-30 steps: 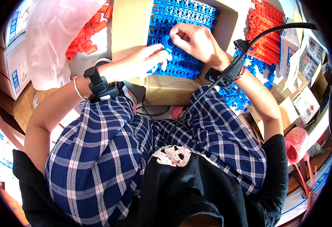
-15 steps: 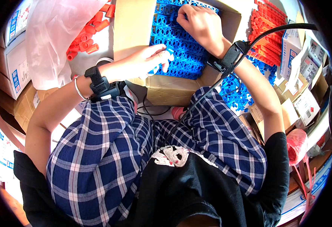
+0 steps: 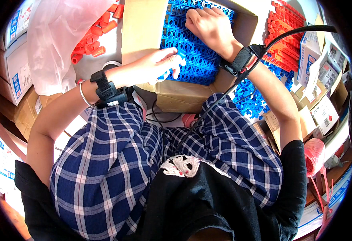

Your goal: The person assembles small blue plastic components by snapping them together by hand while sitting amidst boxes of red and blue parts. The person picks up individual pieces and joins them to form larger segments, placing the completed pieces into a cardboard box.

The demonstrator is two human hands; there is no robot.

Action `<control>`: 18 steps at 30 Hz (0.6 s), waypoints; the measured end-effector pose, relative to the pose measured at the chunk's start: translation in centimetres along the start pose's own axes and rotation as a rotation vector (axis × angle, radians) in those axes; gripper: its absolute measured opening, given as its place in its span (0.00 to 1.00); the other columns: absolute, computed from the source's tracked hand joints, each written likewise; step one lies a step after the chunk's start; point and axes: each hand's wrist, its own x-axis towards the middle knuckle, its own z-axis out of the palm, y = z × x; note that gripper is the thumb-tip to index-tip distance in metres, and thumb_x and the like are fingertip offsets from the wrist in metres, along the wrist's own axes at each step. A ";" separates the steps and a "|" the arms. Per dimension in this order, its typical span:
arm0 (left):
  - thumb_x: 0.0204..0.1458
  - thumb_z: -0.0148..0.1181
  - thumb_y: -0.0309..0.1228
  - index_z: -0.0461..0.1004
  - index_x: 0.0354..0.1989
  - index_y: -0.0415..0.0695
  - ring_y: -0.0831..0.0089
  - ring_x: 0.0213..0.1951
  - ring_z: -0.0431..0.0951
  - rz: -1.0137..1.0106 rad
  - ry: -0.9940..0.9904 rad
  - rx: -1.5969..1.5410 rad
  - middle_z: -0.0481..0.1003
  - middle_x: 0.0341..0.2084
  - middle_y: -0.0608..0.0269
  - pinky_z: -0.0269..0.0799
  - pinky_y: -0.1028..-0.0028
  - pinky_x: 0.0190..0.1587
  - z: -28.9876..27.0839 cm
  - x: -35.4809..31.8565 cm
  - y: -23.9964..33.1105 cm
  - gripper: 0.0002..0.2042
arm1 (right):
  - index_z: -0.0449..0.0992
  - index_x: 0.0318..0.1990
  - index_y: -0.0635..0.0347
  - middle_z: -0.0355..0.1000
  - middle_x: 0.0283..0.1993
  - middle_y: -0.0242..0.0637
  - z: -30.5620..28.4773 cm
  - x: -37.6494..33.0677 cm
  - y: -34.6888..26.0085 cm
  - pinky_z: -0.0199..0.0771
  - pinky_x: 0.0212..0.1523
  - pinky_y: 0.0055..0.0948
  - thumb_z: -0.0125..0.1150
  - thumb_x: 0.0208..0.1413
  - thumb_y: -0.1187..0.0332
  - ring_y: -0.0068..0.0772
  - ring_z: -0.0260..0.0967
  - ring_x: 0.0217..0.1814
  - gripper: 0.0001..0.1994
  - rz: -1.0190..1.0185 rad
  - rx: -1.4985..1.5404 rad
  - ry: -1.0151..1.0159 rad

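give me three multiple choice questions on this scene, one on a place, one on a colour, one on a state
1. Where does the right hand rest?
A. on the far end of the blue parts in the cardboard box
B. on the lap
C. in the clear plastic bag

2. What colour are the loose tube pieces beside the clear plastic bag?
A. green
B. orange
C. white

3. How is the left hand placed?
A. hanging clear of the box
B. flat on the knee
C. fingers on the near rows of blue parts

Answers: 1 A, the hand lies on the far blue rows; 2 B, the tubes are orange; 3 C, its fingertips touch the near rows.
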 end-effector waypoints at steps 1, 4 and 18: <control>0.66 0.38 0.46 0.64 0.51 0.47 0.90 0.23 0.58 0.011 -0.001 0.006 0.68 0.28 0.76 0.54 0.89 0.19 0.0 0.0 0.0 0.17 | 0.70 0.25 0.55 0.71 0.22 0.32 0.0 0.0 0.1 0.68 0.33 0.31 0.59 0.48 0.69 0.34 0.71 0.27 0.05 -0.012 0.015 0.015; 0.66 0.38 0.46 0.64 0.51 0.47 0.90 0.23 0.58 0.021 -0.004 0.008 0.68 0.28 0.76 0.53 0.89 0.19 0.0 0.0 -0.1 0.17 | 0.70 0.26 0.55 0.71 0.23 0.33 -0.2 0.0 0.0 0.69 0.34 0.31 0.59 0.49 0.69 0.34 0.71 0.27 0.05 -0.018 0.033 0.001; 0.65 0.38 0.47 0.65 0.51 0.48 0.90 0.22 0.58 0.006 -0.007 -0.010 0.68 0.28 0.75 0.54 0.89 0.19 -0.1 0.0 -0.1 0.18 | 0.71 0.27 0.56 0.72 0.25 0.34 -0.3 0.0 -0.1 0.71 0.36 0.35 0.57 0.51 0.68 0.38 0.73 0.30 0.05 0.021 0.068 -0.061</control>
